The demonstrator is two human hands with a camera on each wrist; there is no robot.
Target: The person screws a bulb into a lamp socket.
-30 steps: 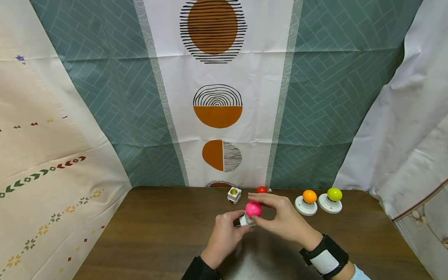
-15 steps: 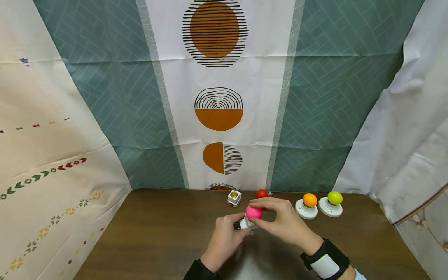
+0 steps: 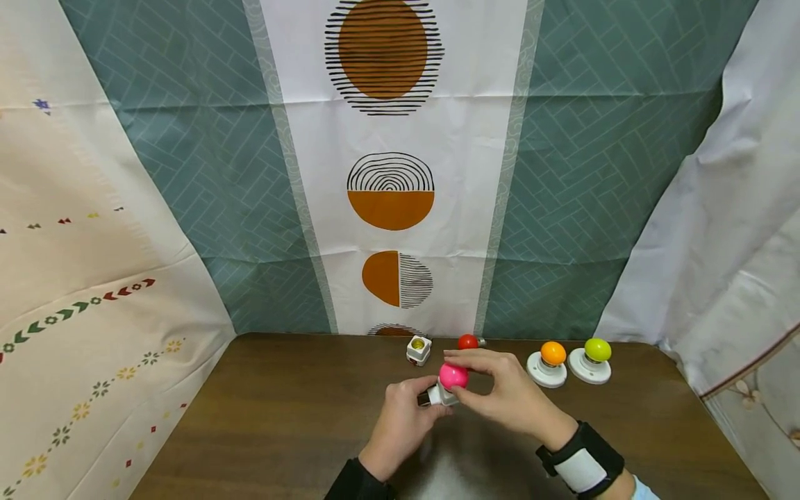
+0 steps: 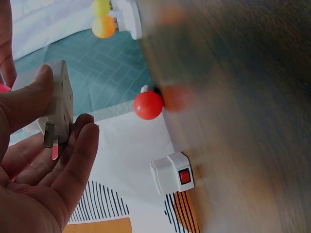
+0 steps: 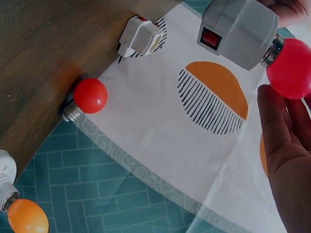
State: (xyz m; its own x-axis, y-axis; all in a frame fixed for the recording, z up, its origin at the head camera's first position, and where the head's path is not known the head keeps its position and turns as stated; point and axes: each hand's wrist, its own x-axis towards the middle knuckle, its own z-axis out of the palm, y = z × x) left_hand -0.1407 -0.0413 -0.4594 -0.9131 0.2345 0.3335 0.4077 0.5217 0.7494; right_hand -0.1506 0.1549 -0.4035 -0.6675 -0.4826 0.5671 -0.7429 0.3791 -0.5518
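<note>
My left hand grips a white plug-in lamp socket above the table. The socket has a red switch, and its flat metal prongs show in the left wrist view. A pink bulb sits in the socket, with part of its metal screw base showing at the opening. Thumb and fingers of my right hand hold the pink bulb from the right. How deep the screw base sits inside the socket is hidden.
Behind the hands, another white plug-in socket stands on the brown table, beside a loose red bulb. At the right stand two round white bases, one bearing an orange bulb, the other a yellow-green bulb. Patterned cloth hangs behind.
Both hands keep nearly the same place, still holding the socket and the pink bulb. The head view has shifted slightly.
</note>
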